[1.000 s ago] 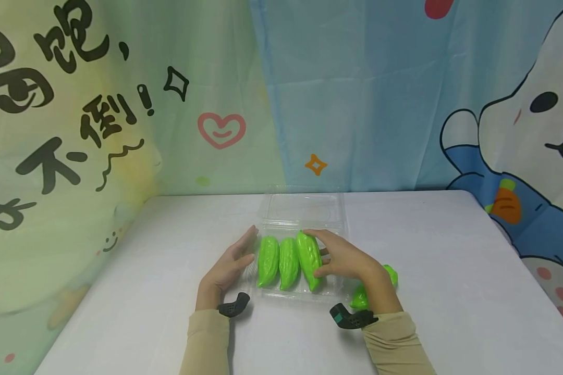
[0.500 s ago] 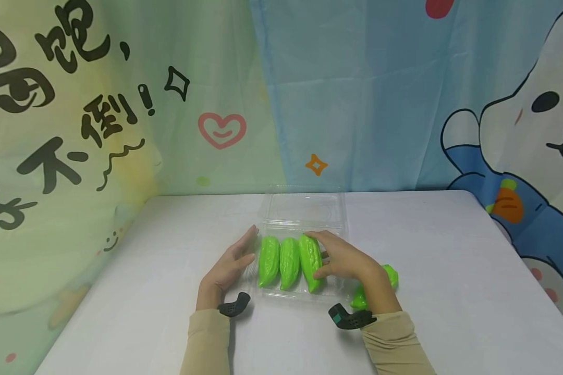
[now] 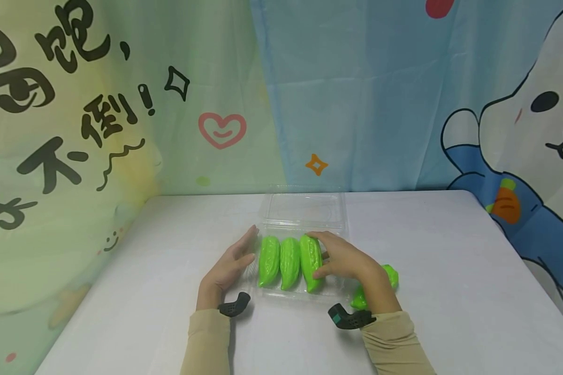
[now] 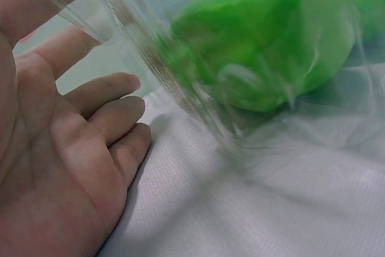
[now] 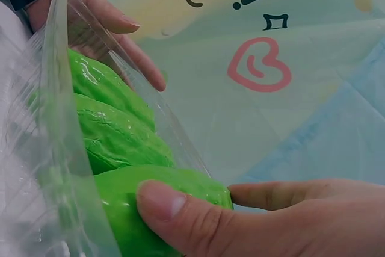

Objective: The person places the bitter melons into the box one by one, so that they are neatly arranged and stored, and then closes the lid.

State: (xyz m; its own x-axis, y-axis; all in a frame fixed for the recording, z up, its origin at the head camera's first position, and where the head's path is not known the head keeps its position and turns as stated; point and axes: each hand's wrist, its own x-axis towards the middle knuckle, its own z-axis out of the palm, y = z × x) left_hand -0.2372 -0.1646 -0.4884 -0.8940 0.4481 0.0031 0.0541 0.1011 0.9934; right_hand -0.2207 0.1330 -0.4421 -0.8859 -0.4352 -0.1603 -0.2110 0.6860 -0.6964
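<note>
A clear plastic clamshell box (image 3: 281, 295) lies open, holding three glossy green bitter melons side by side. My right hand (image 3: 344, 258) grips the rightmost bitter melon (image 3: 311, 264), fingers at its far end and thumb (image 5: 161, 200) near its near end. The middle bitter melon (image 3: 290, 263) and left bitter melon (image 3: 269, 261) lie close beside it. My left hand (image 3: 229, 265) stands at the box's left wall with fingers extended; in the left wrist view its lower fingers (image 4: 120, 118) are loosely bent beside the clear wall.
The box's clear lid (image 3: 305, 209) is folded back toward the curtain (image 3: 380, 104). More green bitter melon (image 3: 391, 276) shows on the white table (image 3: 450, 250), partly hidden under my right forearm. Each wrist wears a dark camera mount.
The rightmost bitter melon has shifted slightly toward me and straightened a little in my right hand's grip. My left hand stays in place.
</note>
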